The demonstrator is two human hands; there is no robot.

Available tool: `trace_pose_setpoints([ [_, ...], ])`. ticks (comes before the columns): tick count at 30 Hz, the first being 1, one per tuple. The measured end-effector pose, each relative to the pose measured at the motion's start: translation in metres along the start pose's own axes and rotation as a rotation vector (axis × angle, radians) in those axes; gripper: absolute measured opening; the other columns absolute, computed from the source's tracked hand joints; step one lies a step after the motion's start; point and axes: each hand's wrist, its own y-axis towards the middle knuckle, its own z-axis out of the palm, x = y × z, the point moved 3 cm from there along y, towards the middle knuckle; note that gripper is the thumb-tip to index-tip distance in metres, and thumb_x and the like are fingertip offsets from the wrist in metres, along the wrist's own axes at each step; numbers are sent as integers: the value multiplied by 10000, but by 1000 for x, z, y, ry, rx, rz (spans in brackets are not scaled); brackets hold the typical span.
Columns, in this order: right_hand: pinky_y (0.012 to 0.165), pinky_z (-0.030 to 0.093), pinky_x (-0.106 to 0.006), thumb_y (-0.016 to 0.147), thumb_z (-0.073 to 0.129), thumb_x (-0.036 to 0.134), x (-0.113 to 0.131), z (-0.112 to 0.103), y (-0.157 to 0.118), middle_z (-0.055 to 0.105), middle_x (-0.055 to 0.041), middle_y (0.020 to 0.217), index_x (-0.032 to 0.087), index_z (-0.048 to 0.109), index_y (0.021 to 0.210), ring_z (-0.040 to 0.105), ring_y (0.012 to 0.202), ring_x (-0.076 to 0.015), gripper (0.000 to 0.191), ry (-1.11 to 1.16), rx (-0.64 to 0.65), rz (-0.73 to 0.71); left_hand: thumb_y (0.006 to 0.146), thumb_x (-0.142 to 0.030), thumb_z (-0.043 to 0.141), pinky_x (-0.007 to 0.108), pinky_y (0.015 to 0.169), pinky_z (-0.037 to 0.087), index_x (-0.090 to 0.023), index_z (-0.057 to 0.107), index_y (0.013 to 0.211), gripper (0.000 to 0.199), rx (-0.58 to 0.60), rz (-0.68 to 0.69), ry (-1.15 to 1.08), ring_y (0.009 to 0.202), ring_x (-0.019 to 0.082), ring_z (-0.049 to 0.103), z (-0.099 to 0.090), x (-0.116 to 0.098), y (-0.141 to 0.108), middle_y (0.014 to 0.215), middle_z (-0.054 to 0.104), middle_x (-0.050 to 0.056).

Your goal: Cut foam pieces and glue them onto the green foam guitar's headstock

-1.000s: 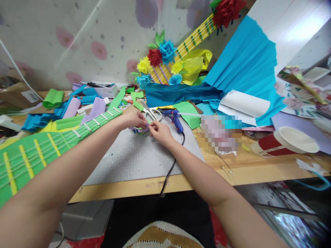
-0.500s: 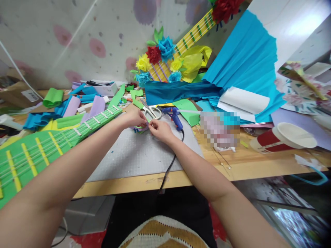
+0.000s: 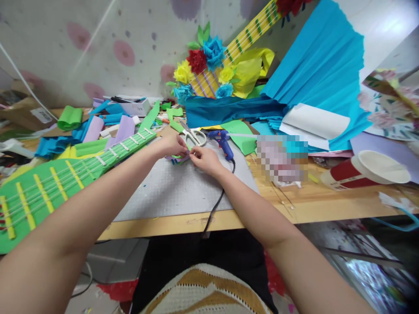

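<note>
Over the grey cutting mat [image 3: 147, 192], my left hand [image 3: 173, 146] is closed on a small purple and green paper piece [image 3: 178, 160], much of it hidden by the fingers. My right hand [image 3: 206, 161] pinches with thumb and forefinger at the right end of that piece, close to the left fingertips. Just behind the hands lies a pair of scissors [image 3: 197, 138] with white handles. A blue glue gun [image 3: 224, 143] rests to the right, its black cord running down past my right wrist.
A green paper guitar [image 3: 108, 161] lies on the left, partly under my left forearm. Paper strips and rolls [image 3: 122, 131] clutter the back. A yellow guitar with paper flowers [image 3: 212, 54] leans at the wall. A paper cup [image 3: 363, 170] stands right, near blue crepe paper [image 3: 324, 65].
The view has shifted slightly, so the table sits a little higher. Both hands stay together around the small paper piece, with only slight finger movement.
</note>
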Motion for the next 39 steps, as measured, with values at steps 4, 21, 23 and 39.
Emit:
trace_pose_setpoints([
  [4,573,314,-218,770,452,292,-5,3,2,629,16,688,213,605,821,513,625,-114,179,17,1,-23,633,-194,638,193,682,478,-166,631,611,37,14,5,17,734,119,630,0,3,3,637,666,-5],
  [21,632,373,-226,811,445,293,-12,14,27,631,45,631,246,574,839,576,681,-124,140,108,-99,116,680,-276,587,299,749,463,-209,686,803,172,-401,102,578,856,223,620,-11,-16,8,861,686,66],
  [23,625,379,-228,807,442,295,-14,15,35,625,40,634,240,572,829,574,674,-127,142,127,-115,154,681,-287,575,302,743,460,-215,687,806,183,-413,95,608,861,230,617,-12,-17,9,869,685,68],
  [39,609,359,-217,787,462,293,-12,13,34,616,25,696,229,589,827,534,665,-120,148,121,-68,44,665,-288,548,208,614,430,-216,702,788,210,-328,101,619,736,165,607,-15,-4,18,786,694,29],
])
